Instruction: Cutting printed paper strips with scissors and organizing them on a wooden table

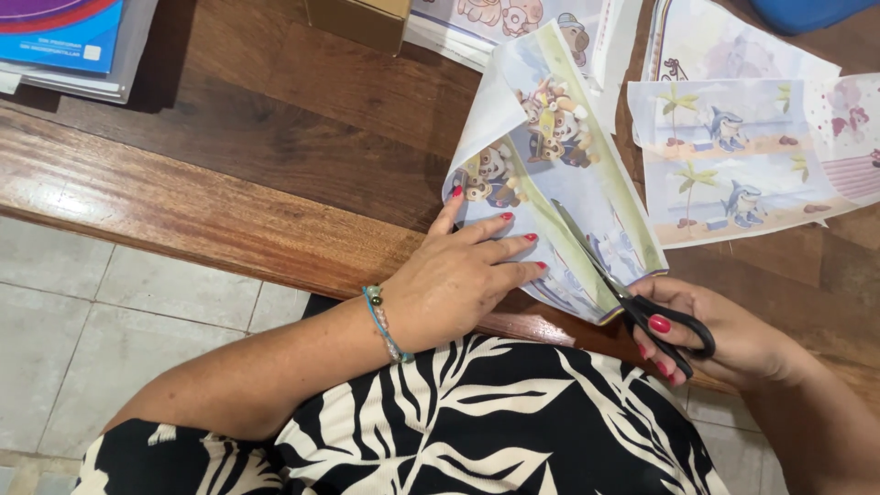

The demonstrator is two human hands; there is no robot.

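My left hand [458,275] lies flat with spread fingers on a folded sheet of printed paper [550,174] showing cartoon puppies, pressing it onto the wooden table [229,174]. My right hand [733,344] grips black-handled scissors [642,307]. The blades point up and left into the sheet's lower right part, along a pale strip. A blue bead bracelet [383,323] circles my left wrist.
More printed sheets with cartoon sharks and palm trees [733,165] lie at the right. Other printed sheets [513,23] and a brown box [362,20] sit at the top. A blue book stack [69,41] is top left. Tiled floor [110,339] shows below the table edge.
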